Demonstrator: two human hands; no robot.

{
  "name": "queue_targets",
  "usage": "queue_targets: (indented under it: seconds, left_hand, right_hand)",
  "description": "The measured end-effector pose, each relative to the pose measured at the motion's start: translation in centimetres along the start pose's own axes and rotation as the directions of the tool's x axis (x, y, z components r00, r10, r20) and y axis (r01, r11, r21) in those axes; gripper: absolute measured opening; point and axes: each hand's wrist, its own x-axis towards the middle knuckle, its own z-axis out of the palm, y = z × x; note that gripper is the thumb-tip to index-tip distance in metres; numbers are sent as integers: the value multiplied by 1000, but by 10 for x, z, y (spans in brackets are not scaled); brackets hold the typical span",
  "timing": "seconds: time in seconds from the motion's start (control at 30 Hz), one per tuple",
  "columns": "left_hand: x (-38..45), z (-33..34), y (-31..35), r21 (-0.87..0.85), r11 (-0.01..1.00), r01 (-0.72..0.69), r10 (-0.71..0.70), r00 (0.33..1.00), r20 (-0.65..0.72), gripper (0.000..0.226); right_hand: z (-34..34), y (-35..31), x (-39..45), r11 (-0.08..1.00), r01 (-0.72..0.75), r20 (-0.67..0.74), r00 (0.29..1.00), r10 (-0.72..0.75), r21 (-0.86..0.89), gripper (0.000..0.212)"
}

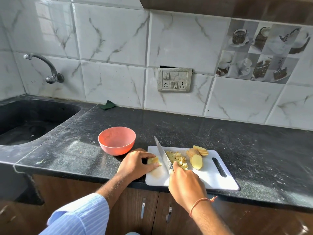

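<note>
Piece: the potato piece lies at the left end of the board, lower centre of the frame. It sits under the left fingertips, with the thumb at its near side.
Left hand: the left hand has its fingers curled down over the piece and holds it on the board.
Right hand: the right hand is wrapped tight round the knife handle, which it hides. The forefinger lies up by the heel of the blade.
Knife: the blade of the knife runs up and left from the right hand. It stands just right of the piece, between it and the dice.
Counts: one knife, one board, one bowl, one held piece, one heap of dice and one big slice lying flat. Above that slice is a fan of thinner slices; their number is unclear.
Around: the pink bowl stands on the dark counter, just above the left hand and off the board. The sink and tap are at the left edge, the socket plate is on the wall at centre, and a green pad lies at the wall's foot.
In the way: the dice lie close against the blade's right side, and the right hand covers the heap's near edge.
</note>
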Motion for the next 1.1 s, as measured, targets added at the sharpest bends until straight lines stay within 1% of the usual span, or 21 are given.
queue_targets:
  seconds: [0.07, 0.1, 0.23, 0.33, 0.5, 0.63, 0.7, 0.8, 0.87, 1.0, 1.1]
  left_hand:
    - [1, -2, -3, -60, 998, -9, 9, 1000, 12, 64]
    - [1, -3, -5, -77, 997, -9, 10, 1000, 17, 62]
    - [3, -4, -6, -53, 999, -1, 1, 1000, 3, 39]
    - [2, -4, -4, -66, 998, 5, -5, 1000, 0, 33]
    - [2, -5, -2, -64, 998, 21, -21, 1000, 4, 37]
    - [1, -4, -2, -55, 998, 20, -20, 1000, 1, 35]
    - [1, -4, -1, -64, 998, 26, -26, 1000, -1, 33]
    - [1, -4, 1, -55, 998, 34, -35, 999, -2, 37]
    - [0, -5, 1, -55, 998, 44, -44, 999, 2, 38]
    - [-1, -3, 3, -43, 998, 47, -48, 999, -17, 40]
    - [-1, 1, 5, -27, 998, 48, -49, 998, -42, 43]
  right_hand:
    - [-2, -3, -2, 999, 16, -31, 999, -14, 39, 39]
    - [-3, -4, -3, 998, 28, -45, 999, -26, 48, 39]
    - [6, -11, -1, 998, 59, -42, 997, -59, 5, 42]
    - [11, -16, 6, 997, 50, -5, 999, -51, -54, 47]
    - [12, -25, 18, 1000, 21, 56, 998, -21, -12, 42]
    - [12, -18, 7, 996, 67, 30, 997, -66, -55, 41]
    - [11, -10, -2, 993, 77, 18, 997, -76, -90, 45]
    - [10, -1, -8, 991, 59, -3, 998, -60, -123, 49]
    - [10, 3, -6, 992, 41, -24, 999, -44, -117, 47]
    - [5, 5, -2, 999, 13, -44, 999, -15, -46, 41]
    - [-2, 0, -5, 999, 12, -49, 999, -10, 40, 42]
